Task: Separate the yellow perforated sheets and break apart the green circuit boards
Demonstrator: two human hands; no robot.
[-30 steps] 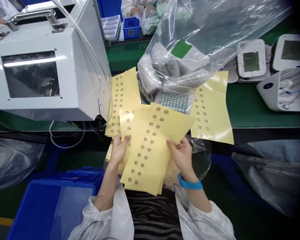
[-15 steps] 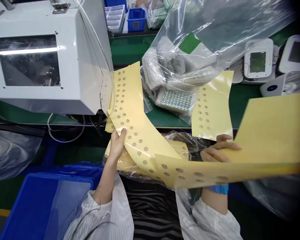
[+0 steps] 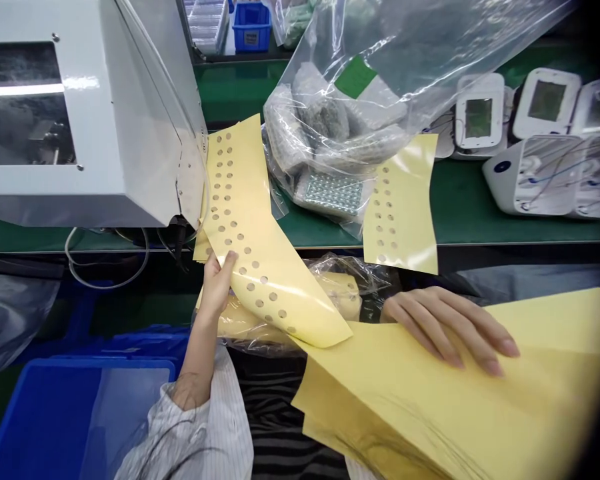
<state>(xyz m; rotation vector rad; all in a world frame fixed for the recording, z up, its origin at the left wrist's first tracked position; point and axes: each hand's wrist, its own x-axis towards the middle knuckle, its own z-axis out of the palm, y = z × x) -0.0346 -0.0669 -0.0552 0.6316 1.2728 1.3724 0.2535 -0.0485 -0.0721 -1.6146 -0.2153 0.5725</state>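
Note:
My left hand (image 3: 219,285) pinches the edge of a long yellow sheet of round stickers (image 3: 270,250), thumb on top and the other fingers partly hidden. This sheet curves from beside the white machine toward my lap, over more yellow sheets. Over plain yellow sheets (image 3: 410,380) at the lower right lies my right hand (image 3: 447,327), fingers stretched out and its thumb out of sight. Another yellow sticker sheet (image 3: 407,207) hangs over the bench edge, beyond my right hand. Clear plastic wrap with a yellow roll (image 3: 347,293) inside sits between my hands.
A white machine (image 3: 150,160) with a window stands at the left. A large clear bag (image 3: 325,127) of wrapped parts lies on the green bench (image 3: 300,230). White devices with screens (image 3: 480,110) stand at the right. A blue bin (image 3: 45,413) is at the lower left.
The plain yellow sheets have turned over and come down toward my lap. My right hand now lies on top of them, where a sheet partly covered it before. My left hand keeps its pinch.

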